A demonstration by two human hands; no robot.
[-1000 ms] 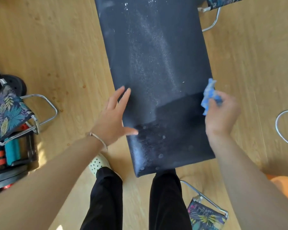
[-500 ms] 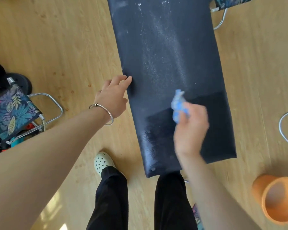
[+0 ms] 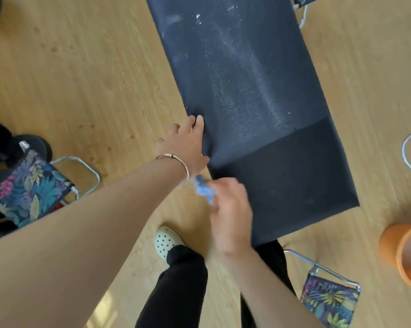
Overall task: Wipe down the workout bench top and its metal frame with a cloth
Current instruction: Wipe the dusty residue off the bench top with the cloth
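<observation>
Your right hand pinches the crumpled blue cloth in curled fingers at the near-left edge of the dark navy padded bench top. Left hand grips that edge just beyond. Near strip wiped; white dust covers the far stretch. Metal frame hidden, likely undone.

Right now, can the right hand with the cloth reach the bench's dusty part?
Probably yes. The right hand grips the cloth at the bench top's near left corner; the dusty patch lies beyond, uncovered. The left hand holds only the edge.

Blurry cloth (right hand); far end of bench top beyond frame
</observation>
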